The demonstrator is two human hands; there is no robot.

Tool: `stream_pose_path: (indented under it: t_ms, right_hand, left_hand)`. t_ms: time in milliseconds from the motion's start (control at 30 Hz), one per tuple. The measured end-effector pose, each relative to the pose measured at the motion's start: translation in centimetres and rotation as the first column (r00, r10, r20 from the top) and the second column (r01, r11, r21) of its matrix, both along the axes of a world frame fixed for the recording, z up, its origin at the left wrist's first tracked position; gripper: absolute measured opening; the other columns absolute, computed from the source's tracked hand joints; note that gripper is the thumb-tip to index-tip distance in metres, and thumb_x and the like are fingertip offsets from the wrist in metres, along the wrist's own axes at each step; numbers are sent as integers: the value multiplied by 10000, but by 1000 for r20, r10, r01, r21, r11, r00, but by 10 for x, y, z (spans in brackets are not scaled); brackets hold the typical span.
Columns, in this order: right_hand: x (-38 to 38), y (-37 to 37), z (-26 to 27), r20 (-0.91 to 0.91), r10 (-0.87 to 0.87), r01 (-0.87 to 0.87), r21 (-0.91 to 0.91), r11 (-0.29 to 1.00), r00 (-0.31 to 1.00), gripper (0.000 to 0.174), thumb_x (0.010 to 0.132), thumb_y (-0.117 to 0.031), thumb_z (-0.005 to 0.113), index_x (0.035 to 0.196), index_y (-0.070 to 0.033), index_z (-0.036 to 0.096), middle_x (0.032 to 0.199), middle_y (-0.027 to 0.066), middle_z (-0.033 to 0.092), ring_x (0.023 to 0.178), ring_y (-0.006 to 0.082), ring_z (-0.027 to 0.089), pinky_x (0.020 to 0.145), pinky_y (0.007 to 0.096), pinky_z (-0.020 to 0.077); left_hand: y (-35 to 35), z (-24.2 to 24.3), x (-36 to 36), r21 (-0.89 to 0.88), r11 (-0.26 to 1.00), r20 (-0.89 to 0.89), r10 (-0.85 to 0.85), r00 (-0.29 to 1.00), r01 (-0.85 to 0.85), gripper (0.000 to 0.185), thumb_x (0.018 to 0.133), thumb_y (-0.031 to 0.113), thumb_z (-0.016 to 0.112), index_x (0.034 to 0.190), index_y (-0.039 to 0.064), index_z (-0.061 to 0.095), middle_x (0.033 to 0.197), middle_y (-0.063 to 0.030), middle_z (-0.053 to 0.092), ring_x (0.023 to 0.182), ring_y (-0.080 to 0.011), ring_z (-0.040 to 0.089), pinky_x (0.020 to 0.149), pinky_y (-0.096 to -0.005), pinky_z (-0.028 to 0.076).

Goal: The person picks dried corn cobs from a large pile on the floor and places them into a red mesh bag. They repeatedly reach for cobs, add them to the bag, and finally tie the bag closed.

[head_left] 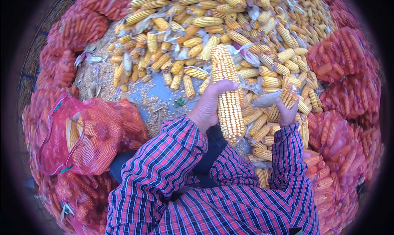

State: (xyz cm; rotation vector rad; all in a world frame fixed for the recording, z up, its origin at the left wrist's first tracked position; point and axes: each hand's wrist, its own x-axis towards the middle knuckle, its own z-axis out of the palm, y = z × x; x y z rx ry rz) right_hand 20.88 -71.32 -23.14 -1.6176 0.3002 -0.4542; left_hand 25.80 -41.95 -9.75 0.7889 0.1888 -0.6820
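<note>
My left hand is closed around two large ears of yellow corn, held upright side by side above the pile, thumb across their front. To the right, my right hand grips another ear of corn, with a pale dry husk sticking out to its left. Beyond and below both hands spreads a heap of husked corn ears mixed with dry husk scraps. An open-topped red mesh bag holding corn ears stands to the left of my left arm.
Filled red mesh bags of corn line the left side and the right side. Loose kernels and husk bits lie over a bluish sheet between the left bags and the heap. My bent legs are below my arms.
</note>
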Motion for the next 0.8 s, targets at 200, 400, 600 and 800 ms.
stream_pose_path:
  t_ms: [200,400,600,800]
  right_hand:
    - [113,137,126,224,235,-319,509,799,946,490,892,-233,648,1299,-25,471,1141,91,599,1059,216,607,928,379,510]
    - [99,304,244,618,507,-792,378,479,601,515,850,-194,646,1296,-5,473,1160,102,559,1066,188,578,921,354,506]
    - [47,458,276,498,846,-936,-167,311,192,559,706,-243,809,1163,-36,564,1114,151,504,1004,267,609,858,374,532]
    - [37,541,218,271,962,-577,-783,232,19,657,643,-268,841,1229,-123,582,1326,244,381,1161,444,512,986,478,470]
  left_hand:
    - [94,105,-36,-10,913,407,376,832,-407,539,811,221,654,1236,-71,496,1094,-200,634,996,-296,665,877,-435,577]
    - [250,206,-79,31,442,902,374,216,-896,364,829,164,682,1121,-22,568,1003,-115,648,938,-226,662,861,-381,558]
    - [350,194,-109,-38,-99,991,123,-50,-994,703,725,-6,778,1238,68,303,1014,-88,551,835,-183,646,730,-337,577]
    - [400,130,-142,246,-330,966,9,257,-911,1023,631,52,832,1423,28,184,1311,-154,421,1241,-261,480,1015,-378,441]
